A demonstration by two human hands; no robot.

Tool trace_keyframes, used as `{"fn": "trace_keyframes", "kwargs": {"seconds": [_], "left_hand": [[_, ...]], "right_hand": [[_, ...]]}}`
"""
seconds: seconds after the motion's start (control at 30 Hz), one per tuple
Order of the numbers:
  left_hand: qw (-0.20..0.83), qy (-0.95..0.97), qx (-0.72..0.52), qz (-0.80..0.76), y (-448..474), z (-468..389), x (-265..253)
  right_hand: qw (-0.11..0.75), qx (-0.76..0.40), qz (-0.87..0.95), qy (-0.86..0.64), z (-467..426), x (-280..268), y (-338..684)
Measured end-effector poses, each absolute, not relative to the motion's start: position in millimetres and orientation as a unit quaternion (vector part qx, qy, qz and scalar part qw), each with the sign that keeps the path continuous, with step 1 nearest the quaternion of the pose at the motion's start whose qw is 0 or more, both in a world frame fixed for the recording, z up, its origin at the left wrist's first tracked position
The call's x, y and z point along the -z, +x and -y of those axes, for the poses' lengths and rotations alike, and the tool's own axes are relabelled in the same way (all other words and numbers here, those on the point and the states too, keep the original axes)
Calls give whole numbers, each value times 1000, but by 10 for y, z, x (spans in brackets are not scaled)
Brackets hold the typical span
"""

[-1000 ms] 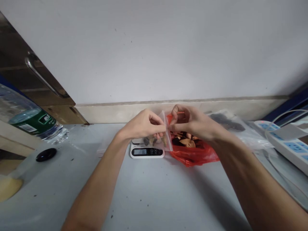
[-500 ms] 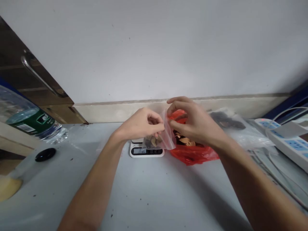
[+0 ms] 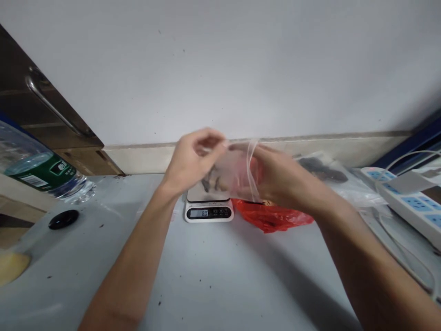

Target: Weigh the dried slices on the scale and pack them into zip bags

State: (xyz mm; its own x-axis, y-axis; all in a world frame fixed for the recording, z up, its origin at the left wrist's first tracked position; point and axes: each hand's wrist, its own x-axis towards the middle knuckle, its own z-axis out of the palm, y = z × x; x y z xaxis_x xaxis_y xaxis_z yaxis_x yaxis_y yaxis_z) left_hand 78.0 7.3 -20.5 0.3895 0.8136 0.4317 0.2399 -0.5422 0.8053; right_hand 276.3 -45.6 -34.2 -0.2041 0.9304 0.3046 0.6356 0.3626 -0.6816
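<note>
My left hand (image 3: pixel 195 158) pinches the edge of a clear zip bag (image 3: pixel 239 172) between thumb and fingers. Dark and brownish dried pieces (image 3: pixel 215 180) lie in the bag's lower left part. At the bag's mouth is my right hand (image 3: pixel 275 172); its fingers are veiled by the plastic and blurred, and whether they are inside or behind it I cannot tell. Under the bag stands a white kitchen scale (image 3: pixel 209 214), its display lit and seeming to read 8.0. Partly covered by the right hand, a red plastic bag (image 3: pixel 272 218) sits beside the scale.
Another clear bag with dark pieces (image 3: pixel 324 170) lies at the right, near a white power strip (image 3: pixel 409 197) and cables. To the left are a large water bottle (image 3: pixel 41 170), a black oval object (image 3: pixel 64 219) and a yellowish item (image 3: pixel 14 267). A wall (image 3: pixel 220 69) rises behind.
The zip bag has been lifted off the scale's front, uncovering the display. My left hand has risen slightly, and my right hand has moved in against the bag's mouth.
</note>
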Motion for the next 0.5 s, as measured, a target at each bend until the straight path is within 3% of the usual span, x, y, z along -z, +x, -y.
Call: {"fn": "trace_keyframes", "kwargs": {"seconds": [0.07, 0.2, 0.27, 0.5], "left_hand": [[320, 707, -495, -391, 757, -134, 254], [512, 631, -424, -400, 730, -197, 318], [562, 604, -421, -376, 755, -204, 328], [558, 603, -445, -355, 922, -195, 316]], "right_hand": [[374, -196, 734, -532, 464, 256, 2820], [416, -177, 700, -553, 452, 135, 2973], [415, -181, 699, -554, 450, 94, 3092], [242, -256, 760, -547, 631, -83, 3742]]}}
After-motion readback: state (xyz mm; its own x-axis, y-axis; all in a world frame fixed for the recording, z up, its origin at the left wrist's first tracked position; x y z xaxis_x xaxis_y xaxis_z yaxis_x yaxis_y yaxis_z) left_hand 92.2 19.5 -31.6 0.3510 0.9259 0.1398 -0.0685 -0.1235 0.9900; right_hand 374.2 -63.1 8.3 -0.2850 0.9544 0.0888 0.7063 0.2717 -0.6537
